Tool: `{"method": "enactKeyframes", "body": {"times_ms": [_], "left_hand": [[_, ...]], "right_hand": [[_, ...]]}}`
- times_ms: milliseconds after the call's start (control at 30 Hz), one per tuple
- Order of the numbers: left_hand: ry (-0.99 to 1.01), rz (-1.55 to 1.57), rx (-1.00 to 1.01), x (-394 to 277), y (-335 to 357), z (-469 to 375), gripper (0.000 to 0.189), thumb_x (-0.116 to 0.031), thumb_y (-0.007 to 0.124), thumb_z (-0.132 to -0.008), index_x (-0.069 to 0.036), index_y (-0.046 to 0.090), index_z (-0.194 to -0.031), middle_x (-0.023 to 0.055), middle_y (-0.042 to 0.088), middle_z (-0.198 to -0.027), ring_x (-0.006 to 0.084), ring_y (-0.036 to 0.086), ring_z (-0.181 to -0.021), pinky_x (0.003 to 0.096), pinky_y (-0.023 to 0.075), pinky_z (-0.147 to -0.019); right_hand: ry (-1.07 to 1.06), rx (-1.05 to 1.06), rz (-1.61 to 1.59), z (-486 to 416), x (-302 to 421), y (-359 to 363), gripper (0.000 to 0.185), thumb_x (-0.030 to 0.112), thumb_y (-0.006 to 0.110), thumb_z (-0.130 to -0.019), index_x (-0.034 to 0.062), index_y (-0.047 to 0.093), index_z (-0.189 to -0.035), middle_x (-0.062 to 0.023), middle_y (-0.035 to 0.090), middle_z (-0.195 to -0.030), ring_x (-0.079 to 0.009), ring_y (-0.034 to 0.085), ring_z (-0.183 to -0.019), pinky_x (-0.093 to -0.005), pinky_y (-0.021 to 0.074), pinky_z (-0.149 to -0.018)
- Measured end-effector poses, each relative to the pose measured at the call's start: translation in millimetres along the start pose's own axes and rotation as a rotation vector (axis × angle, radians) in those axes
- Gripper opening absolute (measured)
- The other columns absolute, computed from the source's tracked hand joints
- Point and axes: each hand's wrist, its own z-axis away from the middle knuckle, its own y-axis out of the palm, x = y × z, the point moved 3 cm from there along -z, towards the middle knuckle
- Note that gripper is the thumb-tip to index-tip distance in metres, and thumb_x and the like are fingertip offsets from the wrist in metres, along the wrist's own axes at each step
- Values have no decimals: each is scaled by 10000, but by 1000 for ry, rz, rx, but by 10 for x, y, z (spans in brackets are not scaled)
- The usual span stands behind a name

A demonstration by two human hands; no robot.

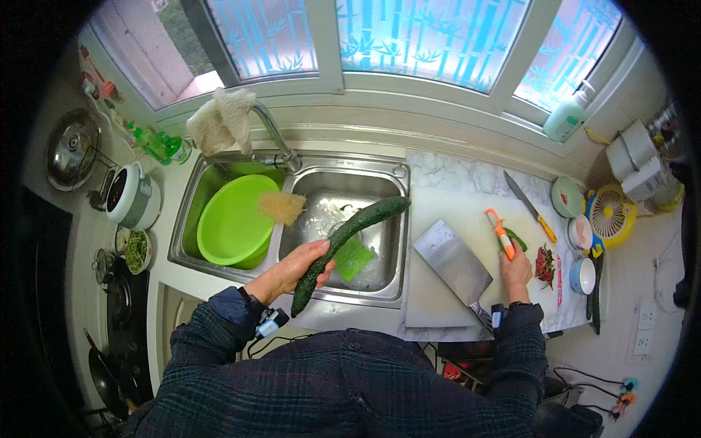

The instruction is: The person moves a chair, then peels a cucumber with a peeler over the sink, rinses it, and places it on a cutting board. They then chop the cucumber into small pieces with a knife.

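Observation:
My left hand (pixel 290 269) is closed around the lower part of a long dark-green cucumber (pixel 358 224). The cucumber is held aslant over the right sink basin, its far end near the basin's right rim. On the right, my right hand (pixel 516 274) grips the lower end of an orange-and-white peeler (pixel 499 232) above the white cutting board (pixel 443 208). A green pepper (pixel 515 238) lies beside the peeler, partly hidden by it and the fingers. Left of this hand, a cleaver (pixel 454 263) lies on the board with its handle towards me.
A green basin (pixel 233 224) sits in the left sink (pixel 189 219); a loofah (pixel 282 207) rests near the divider. A green cloth (pixel 353 259) lies in the right basin. Beyond the board are a knife (pixel 528 205), dried red chillies (pixel 545 265), small bowls (pixel 581 275) and a fan (pixel 610 214).

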Motion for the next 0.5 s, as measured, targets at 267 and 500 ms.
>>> {"method": "enactKeyframes", "body": {"times_ms": [267,500], "left_hand": [[-36,114,-50,141,-145,258,285,-249,440,-995,-31,489,-1172,25,547,-776,100,504,-552,239,414,-448],[-24,218,-504,290,-607,897,465,-475,310,-1003,-71,521,-1091,-52,439,-635,61,390,-464,234,379,-425]], "right_hand": [[-263,51,-617,27,641,-127,316,301,554,-930,-4,575,-1009,-132,577,-792,-212,536,-724,-348,441,-685],[-515,427,-869,665,1673,-171,223,215,581,-917,-5,597,-950,-44,536,-719,-127,486,-672,-291,416,-623]]}}
